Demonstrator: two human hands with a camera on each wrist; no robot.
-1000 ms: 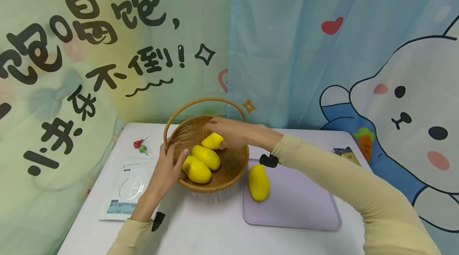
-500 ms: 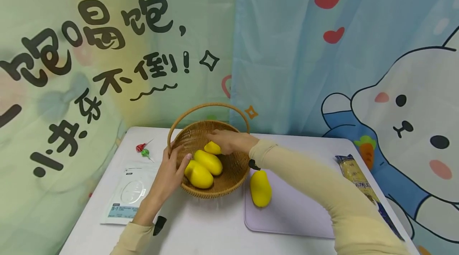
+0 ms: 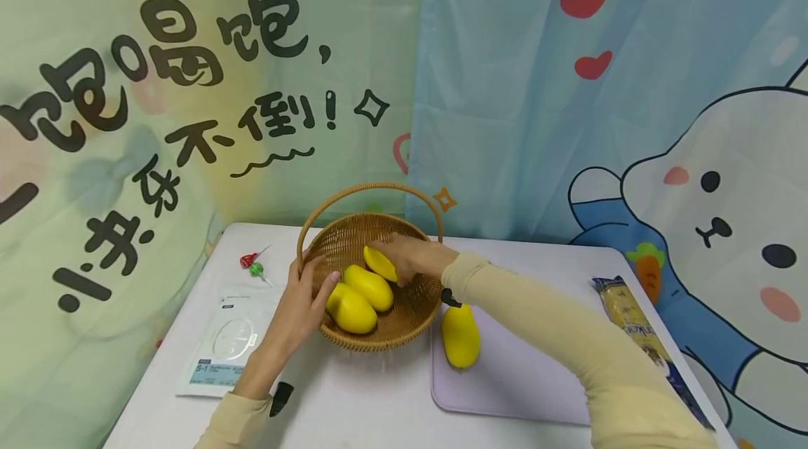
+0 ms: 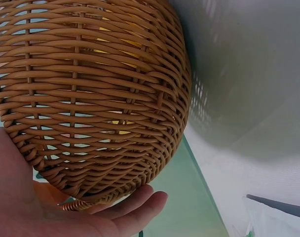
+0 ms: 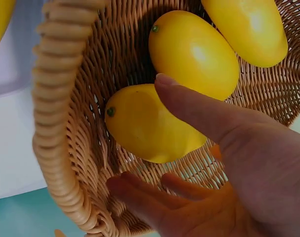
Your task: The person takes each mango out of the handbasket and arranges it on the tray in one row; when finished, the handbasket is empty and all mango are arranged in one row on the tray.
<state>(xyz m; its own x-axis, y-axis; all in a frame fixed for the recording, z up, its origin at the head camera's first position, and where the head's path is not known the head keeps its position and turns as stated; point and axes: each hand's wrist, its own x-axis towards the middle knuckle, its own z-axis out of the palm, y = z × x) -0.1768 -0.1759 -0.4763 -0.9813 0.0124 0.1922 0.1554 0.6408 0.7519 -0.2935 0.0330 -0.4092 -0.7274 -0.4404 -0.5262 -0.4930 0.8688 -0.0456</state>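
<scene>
Several yellow mangoes lie in a wicker basket (image 3: pixel 410 309), two of them side by side, a front one (image 3: pixel 351 309) and a middle one (image 3: pixel 369 287). My right hand (image 3: pixel 413 256) reaches inside around a third mango (image 3: pixel 380 264). In the right wrist view the thumb of my right hand (image 5: pixel 229 163) lies over that mango (image 5: pixel 150 123), while its fingers are spread below, apart from it. My left hand (image 3: pixel 301 305) grips the basket's left rim, thumb on the inner side; the left wrist view has the left hand (image 4: pixel 66 212) at the woven wall (image 4: pixel 91 98).
Another mango (image 3: pixel 461 337) rests on a lilac tray (image 3: pixel 517 372) right of the basket. On the left are a white packet (image 3: pixel 230 340), a red lollipop (image 3: pixel 247 261) and a green one (image 3: pixel 256 269). A gold and blue packet (image 3: pixel 644 337) lies along the right edge.
The mango at my right hand has turned and shows more of its length beside the middle one. My right forearm has dropped lower in view. The left hand keeps its grip on the rim.
</scene>
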